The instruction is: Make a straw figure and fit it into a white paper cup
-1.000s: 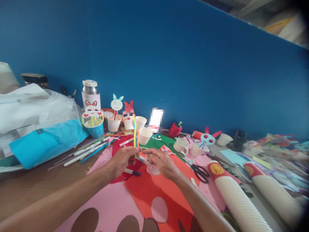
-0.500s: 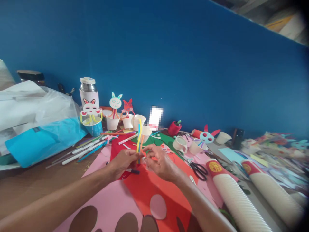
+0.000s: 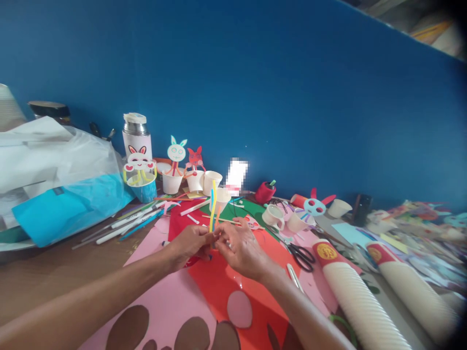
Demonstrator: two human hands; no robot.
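Note:
My left hand [image 3: 189, 247] pinches a small upright bundle of paper strips [image 3: 213, 209], coloured yellow, blue and orange. Close against it, my right hand [image 3: 239, 245] has its fingers bent and pressed together at the lower part of the strips; what lies between these fingertips is too small to tell. Both hands are over red paper [image 3: 251, 282]. Just behind the strips stands a white paper cup [image 3: 222, 198]. Pink paper [image 3: 175, 301] with cut-out holes lies below my left forearm.
Rabbit-faced figures [image 3: 176, 151] stand in cups at the back, near a thermos [image 3: 136, 138]. Markers [image 3: 127, 221] lie left. Black-handled scissors [image 3: 302, 256], a cutter [image 3: 294, 277] and stacked paper cups [image 3: 353, 296] are on the right. A plastic bag [image 3: 87, 150] fills the far left.
My right hand has closed in on the lower part of the strips, its fingers lower and more together. The view has shifted slightly, and my left hand keeps its pinch.

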